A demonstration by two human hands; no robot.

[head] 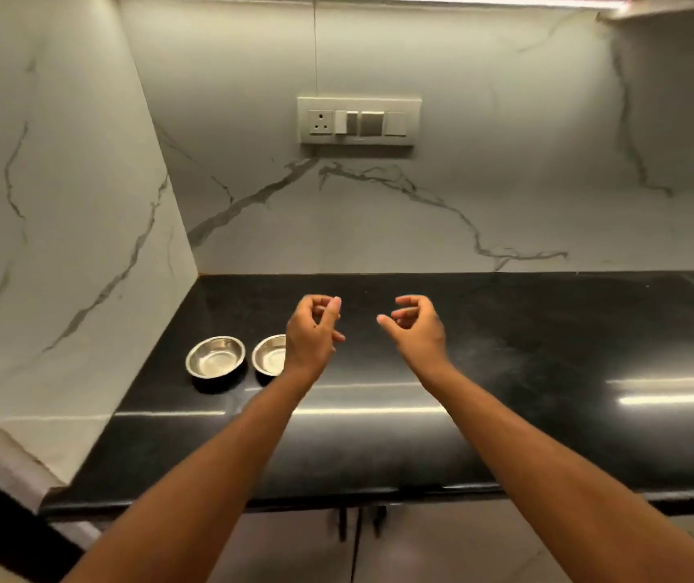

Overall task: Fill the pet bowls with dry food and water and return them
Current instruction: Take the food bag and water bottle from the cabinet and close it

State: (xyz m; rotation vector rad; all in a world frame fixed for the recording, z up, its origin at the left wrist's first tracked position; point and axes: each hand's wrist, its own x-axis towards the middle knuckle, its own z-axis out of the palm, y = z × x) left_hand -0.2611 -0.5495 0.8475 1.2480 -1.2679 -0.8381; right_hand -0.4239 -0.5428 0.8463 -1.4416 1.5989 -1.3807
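Nearest, below both forearms, pale cabinet doors (442, 549) with dark handles (343, 521) sit under the front edge of a glossy black countertop (547, 351). Both arms reach forward over this counter. The left hand (313, 330) and the right hand (418, 330) hover side by side, apart from each other, fingers loosely curled toward the thumbs, holding nothing. Two empty steel pet bowls stand on the counter to the left of the left hand: the nearer bowl (268, 354) is partly hidden behind the left wrist, and the outer bowl (215, 357) sits just beside it, further left, near the side wall. Beyond both hands rises a veined marble wall (463, 183), with a switch plate (360, 122) directly above the gap between the hands.
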